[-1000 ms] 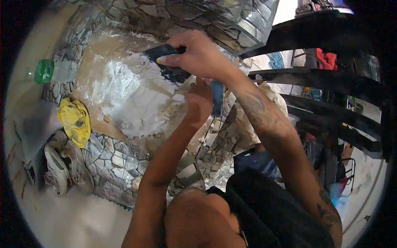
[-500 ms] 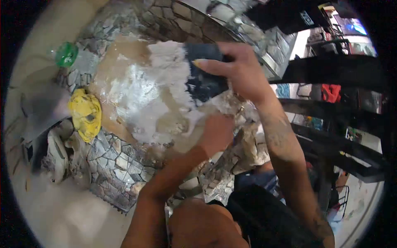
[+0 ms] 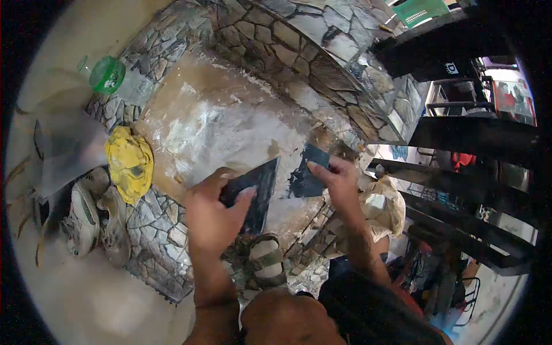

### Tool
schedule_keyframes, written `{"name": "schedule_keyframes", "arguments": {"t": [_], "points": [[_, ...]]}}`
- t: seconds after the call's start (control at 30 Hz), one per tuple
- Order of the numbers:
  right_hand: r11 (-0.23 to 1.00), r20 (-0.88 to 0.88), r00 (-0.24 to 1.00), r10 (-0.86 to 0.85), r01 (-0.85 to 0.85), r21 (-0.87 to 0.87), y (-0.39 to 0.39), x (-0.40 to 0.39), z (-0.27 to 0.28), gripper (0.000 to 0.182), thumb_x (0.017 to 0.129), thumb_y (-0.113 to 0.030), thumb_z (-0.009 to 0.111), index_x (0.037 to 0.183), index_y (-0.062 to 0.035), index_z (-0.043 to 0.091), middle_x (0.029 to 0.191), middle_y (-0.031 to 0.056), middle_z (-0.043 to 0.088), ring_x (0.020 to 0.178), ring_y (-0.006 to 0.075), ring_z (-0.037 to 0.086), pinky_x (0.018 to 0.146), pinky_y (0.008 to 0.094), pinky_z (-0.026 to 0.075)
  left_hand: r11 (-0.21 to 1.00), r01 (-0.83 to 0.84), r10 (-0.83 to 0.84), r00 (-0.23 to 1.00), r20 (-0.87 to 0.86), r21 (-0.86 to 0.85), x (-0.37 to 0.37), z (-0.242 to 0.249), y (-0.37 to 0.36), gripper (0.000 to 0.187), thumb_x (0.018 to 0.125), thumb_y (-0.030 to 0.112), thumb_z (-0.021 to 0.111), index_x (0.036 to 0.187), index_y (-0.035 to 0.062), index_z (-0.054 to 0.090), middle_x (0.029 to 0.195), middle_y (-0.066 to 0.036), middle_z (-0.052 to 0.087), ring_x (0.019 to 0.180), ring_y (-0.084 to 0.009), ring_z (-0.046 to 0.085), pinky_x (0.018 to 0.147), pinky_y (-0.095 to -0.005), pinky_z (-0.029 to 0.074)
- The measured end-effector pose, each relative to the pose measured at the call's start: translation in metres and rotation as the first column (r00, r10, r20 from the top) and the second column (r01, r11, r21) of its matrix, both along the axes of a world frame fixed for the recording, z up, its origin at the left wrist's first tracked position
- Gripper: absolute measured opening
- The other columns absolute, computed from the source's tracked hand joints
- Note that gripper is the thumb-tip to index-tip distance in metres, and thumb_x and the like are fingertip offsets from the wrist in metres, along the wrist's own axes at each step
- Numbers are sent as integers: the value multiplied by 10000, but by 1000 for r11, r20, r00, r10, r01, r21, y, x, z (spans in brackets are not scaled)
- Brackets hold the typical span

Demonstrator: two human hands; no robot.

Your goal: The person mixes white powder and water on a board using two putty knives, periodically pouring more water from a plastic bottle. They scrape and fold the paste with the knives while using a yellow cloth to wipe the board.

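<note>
My left hand [image 3: 214, 217] grips a flat black spreader [image 3: 261, 192], thumb on its face and fingers behind. In my right hand [image 3: 343, 181] is a second black spreader [image 3: 310, 172], with pale paste along its left side in a ragged edge. The two blades face each other, a small gap apart, over the lower right of a brown board [image 3: 201, 72]. White powder and wet pale paste [image 3: 224, 129] are smeared across the middle of that board. How much paste sits on the left spreader cannot be made out.
Left of the board lie a crumpled yellow cloth [image 3: 129, 164], a plastic bottle with a green band [image 3: 108, 75] and worn shoes [image 3: 83, 215]. A stone-clad step [image 3: 287, 43] borders the far side. Dark rails [image 3: 477, 144] stand at right, near a beige bag [image 3: 384, 210].
My right hand has come down toward me with its spreader. The left hand has moved left off the board's right side and now plainly shows a spreader. The view has shifted a little.
</note>
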State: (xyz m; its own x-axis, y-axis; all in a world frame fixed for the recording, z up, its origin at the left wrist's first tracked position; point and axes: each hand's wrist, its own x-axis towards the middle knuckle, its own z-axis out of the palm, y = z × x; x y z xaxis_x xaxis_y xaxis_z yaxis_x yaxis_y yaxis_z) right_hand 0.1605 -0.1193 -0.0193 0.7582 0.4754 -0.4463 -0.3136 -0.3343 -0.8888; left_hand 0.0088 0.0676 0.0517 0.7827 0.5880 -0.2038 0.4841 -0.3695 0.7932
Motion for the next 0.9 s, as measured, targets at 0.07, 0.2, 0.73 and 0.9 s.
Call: {"name": "schedule_keyframes", "arguments": {"t": [0.07, 0.2, 0.73, 0.9], "points": [[997, 29, 999, 36, -34, -75, -2, -10, -14, 179, 819, -143, 703, 891, 20, 680, 790, 35, 672, 673, 97, 605, 630, 244, 490, 982, -103, 66, 973, 222, 159, 7, -21, -15, 214, 733, 113, 692, 909, 17, 618, 807, -150, 651, 717, -331, 638, 611, -374, 505], [997, -13, 1000, 28, -29, -67, 14, -22, 4, 154, 818, -83, 664, 913, 37, 659, 796, 41, 664, 674, 98, 585, 625, 262, 478, 943, -145, 120, 988, 100, 299, 18, -22, -53, 130, 727, 125, 703, 795, 67, 607, 707, -81, 585, 629, -299, 610, 544, -398, 489], [903, 445, 789, 423, -327, -279, 38, -52, 8, 178, 697, -8, 571, 871, 19, 597, 775, 200, 571, 707, 415, 551, 636, 425, 456, 883, -281, 273, 959, 75, 375, 18, -70, -41, 118, 761, 140, 663, 794, 27, 662, 739, -143, 651, 660, -319, 636, 592, -398, 499], [921, 535, 751, 387, -283, -268, 33, -51, 1, 176, 693, -32, 589, 862, 13, 597, 752, 190, 551, 699, 410, 543, 628, 443, 446, 904, -271, 265, 962, 66, 331, 22, -74, -36, 136, 755, 125, 654, 809, 1, 667, 742, -164, 652, 679, -343, 642, 628, -399, 508]]}}
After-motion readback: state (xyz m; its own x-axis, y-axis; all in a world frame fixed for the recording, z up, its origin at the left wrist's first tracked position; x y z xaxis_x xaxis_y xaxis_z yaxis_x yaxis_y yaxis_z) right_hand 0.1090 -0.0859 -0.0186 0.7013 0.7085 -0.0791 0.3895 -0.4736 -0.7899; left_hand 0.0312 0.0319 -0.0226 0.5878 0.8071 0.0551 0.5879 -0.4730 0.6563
